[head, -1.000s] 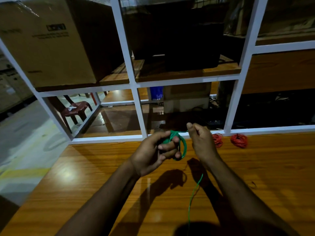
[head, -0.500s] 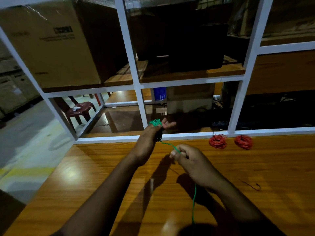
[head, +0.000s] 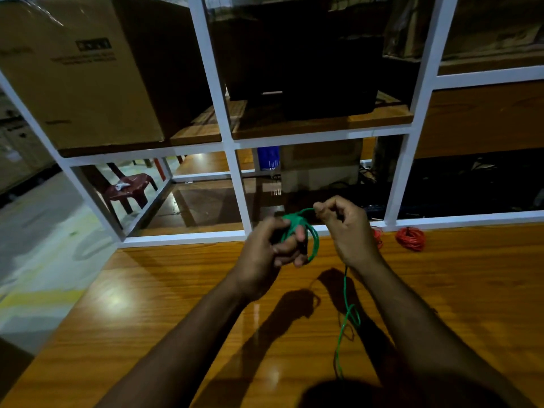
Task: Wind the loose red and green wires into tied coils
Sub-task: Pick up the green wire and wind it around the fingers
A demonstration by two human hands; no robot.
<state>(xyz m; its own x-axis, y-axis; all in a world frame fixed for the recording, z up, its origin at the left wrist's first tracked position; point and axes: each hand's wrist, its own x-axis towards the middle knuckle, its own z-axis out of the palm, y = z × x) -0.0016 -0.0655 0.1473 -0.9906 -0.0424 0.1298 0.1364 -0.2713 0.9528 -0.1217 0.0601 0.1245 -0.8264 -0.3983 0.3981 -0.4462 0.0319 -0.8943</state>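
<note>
Hands (head: 306, 240) raised, pinching green wire (head: 298, 223).

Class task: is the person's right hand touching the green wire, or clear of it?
Touching. The head view shows the right hand pinching the green wire between its fingertips.

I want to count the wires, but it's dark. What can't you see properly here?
All in the head view:
- Green wire: its loose end runs down into a dark shadow at the bottom edge.
- Green coil: the left hand covers part of it, so the loops can't be counted.
- One red coil: mostly behind the right hand; the other shows.
- Box print: too blurred to read.
</note>
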